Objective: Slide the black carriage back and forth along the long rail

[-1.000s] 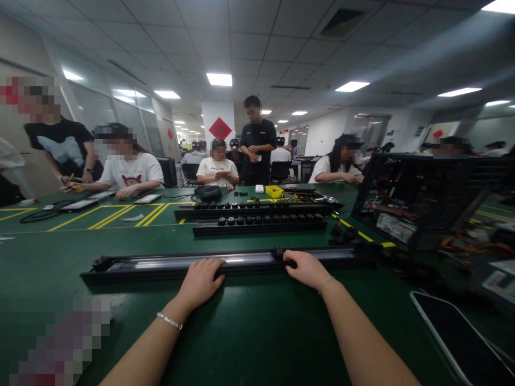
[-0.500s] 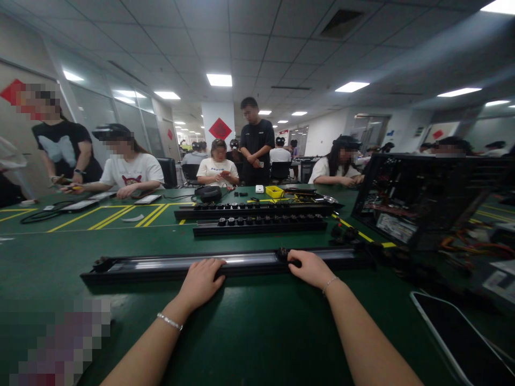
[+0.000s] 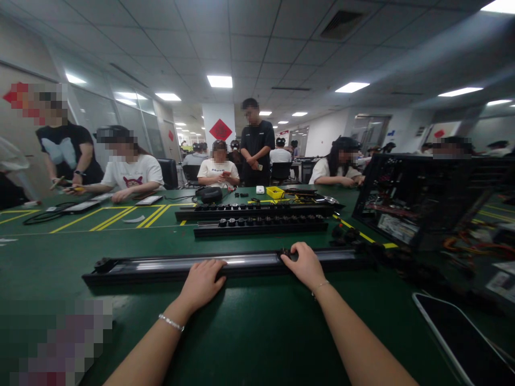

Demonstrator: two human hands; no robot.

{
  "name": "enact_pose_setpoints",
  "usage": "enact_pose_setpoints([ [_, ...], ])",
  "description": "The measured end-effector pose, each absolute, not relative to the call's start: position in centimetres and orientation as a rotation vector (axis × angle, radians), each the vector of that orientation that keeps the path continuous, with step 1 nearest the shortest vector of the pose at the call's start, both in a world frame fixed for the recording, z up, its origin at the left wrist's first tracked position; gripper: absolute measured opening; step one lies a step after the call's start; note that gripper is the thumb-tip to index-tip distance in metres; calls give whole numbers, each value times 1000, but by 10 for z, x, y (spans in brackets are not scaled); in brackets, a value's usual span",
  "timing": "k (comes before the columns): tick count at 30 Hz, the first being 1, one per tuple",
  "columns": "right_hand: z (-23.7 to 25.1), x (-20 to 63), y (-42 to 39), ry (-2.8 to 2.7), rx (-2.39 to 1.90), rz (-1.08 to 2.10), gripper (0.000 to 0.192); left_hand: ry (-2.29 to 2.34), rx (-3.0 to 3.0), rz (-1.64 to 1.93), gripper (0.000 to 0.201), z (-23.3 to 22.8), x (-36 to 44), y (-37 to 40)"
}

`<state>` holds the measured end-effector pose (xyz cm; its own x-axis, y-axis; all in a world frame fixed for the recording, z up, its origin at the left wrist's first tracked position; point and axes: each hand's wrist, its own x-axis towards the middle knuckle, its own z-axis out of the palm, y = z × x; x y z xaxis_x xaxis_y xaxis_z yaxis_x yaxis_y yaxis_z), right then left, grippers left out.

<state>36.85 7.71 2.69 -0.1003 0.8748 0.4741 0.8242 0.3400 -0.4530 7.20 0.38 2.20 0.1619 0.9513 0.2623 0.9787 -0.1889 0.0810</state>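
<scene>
Has left hand (image 3: 203, 284) and right hand (image 3: 303, 264) bare, with left forearm (image 3: 147, 351) and right forearm (image 3: 350, 335) bare too, down to the near edge of view. Wears on the left a bright silvery bracelet (image 3: 171, 323), fairly broad, its segments too small to tell as beads or links. Wears on the right a thinner, paler chain (image 3: 321, 287), fine and loose-looking.
</scene>
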Motion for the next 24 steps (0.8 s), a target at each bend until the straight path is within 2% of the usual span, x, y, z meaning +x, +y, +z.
enact_pose_setpoints([
  [3,26,358,75,-1889,-1548,48,35,-1937,-2316,-379,36,23,73,3],
  [8,28,350,72,-1932,-1597,56,25,-1950,-2301,-376,36,24,73,3],
  [24,31,349,73,-1913,-1644,61,23,-1957,-2310,-373,35,25,74,2],
])
